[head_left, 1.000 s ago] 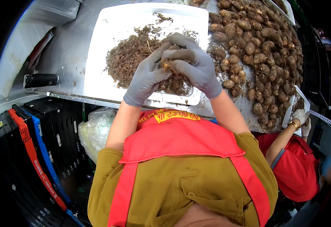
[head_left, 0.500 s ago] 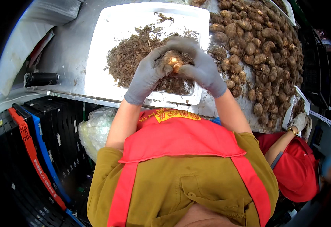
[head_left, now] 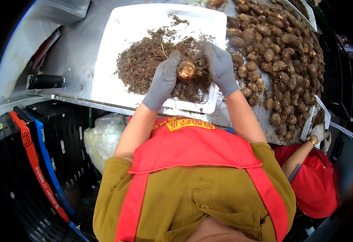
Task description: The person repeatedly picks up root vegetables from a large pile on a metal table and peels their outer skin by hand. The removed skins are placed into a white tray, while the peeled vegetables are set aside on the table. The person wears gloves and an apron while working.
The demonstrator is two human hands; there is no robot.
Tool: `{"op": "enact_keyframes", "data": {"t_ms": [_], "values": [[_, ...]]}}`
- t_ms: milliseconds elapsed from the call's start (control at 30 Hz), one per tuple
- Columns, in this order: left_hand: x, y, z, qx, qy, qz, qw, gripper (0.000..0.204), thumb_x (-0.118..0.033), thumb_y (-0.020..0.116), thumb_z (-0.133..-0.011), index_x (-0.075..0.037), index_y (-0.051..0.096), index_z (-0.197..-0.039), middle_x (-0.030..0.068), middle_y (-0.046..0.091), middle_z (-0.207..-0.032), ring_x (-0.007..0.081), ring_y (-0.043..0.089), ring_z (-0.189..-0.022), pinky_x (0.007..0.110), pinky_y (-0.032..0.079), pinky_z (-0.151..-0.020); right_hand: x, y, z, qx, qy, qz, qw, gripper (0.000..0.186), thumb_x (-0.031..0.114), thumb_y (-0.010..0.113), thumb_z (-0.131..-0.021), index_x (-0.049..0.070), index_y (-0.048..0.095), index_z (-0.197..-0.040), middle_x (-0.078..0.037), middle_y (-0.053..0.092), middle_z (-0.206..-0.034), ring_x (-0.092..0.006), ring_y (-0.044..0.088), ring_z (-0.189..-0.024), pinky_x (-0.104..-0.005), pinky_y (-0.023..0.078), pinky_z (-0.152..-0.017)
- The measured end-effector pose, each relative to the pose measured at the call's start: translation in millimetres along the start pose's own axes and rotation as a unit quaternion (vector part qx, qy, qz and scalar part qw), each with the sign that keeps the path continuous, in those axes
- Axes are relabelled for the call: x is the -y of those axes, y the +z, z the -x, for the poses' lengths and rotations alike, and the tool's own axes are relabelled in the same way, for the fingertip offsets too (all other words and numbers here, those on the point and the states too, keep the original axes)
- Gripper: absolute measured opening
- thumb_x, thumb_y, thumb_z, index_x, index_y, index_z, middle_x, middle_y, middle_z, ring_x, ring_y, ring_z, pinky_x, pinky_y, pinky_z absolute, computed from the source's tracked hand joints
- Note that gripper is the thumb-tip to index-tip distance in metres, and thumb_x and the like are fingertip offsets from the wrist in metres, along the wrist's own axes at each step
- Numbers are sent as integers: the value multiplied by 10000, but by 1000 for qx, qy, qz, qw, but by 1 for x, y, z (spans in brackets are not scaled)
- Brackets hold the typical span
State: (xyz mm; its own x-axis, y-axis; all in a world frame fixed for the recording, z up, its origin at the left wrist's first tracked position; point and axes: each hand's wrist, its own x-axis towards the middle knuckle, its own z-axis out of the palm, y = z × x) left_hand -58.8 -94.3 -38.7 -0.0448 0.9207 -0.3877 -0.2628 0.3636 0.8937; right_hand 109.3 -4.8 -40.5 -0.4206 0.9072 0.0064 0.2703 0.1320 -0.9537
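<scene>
My left hand (head_left: 165, 78), in a grey glove, is closed on a round brown tuber (head_left: 185, 70) with a pale, bare patch facing up. Just right of it, my right hand (head_left: 218, 67), also gloved, has curled, slightly blurred fingers; anything inside them is hidden. Both hands are over a white tray (head_left: 105, 70) that bears a heap of dark fibrous scrapings (head_left: 138, 60).
A big pile of brown tubers (head_left: 285, 60) covers the right of the metal table (head_left: 69, 48). At lower right, a co-worker's gloved hands (head_left: 318, 133) are at another white tray (head_left: 325, 105). Stacked black crates (head_left: 59, 149) and a plastic bag (head_left: 103, 145) sit below the table's edge.
My hands have parted: the right moved rightward off the tuber, which stays in my left hand with its pale patch exposed. The co-worker's hands moved slightly downward.
</scene>
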Motion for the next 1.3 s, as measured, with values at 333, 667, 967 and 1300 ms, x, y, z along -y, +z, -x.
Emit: {"op": "enact_keyframes", "data": {"t_ms": [333, 667, 967, 1300], "values": [[-2, 1, -11, -182, 308, -402, 843, 453, -387, 441, -1007, -4, 677, -952, 202, 658, -840, 375, 636, -768, 411, 508, -689, 26, 21, 33, -13, -100, 86, 991, 325, 308, 629, -876, 46, 692, -1058, -169, 678, -899, -307, 663, -796, -366, 507, -678], [-5, -4, -14, -97, 269, -366, 885, 472, -385, 423, -1016, -16, 640, -818, 194, 578, -706, 390, 571, -671, 421, 458, -616, -7, 2, -1, 23, 49, 138, 989, 392, 405, 554, -933, 35, 682, -944, -170, 641, -770, -327, 628, -720, -374, 494, -666], [-14, 2, -16, -104, 207, -154, 961, 359, -355, 456, -1015, -47, 634, -1068, 116, 646, -887, 261, 643, -743, 348, 510, -649, 17, 16, 29, 15, -117, -86, 989, 257, 146, 591, -932, -20, 681, -1106, -131, 712, -889, -142, 667, -784, -263, 512, -707], [14, 5, -15, 105, 122, 322, 933, 393, -192, 468, -1019, -16, 421, -1368, 113, 544, -1282, 215, 568, -1153, 370, 495, -972, 18, 18, 12, -114, -106, -6, 988, 273, 233, 607, -938, -19, 711, -925, -128, 682, -743, -152, 654, -667, -267, 501, -628]]}}
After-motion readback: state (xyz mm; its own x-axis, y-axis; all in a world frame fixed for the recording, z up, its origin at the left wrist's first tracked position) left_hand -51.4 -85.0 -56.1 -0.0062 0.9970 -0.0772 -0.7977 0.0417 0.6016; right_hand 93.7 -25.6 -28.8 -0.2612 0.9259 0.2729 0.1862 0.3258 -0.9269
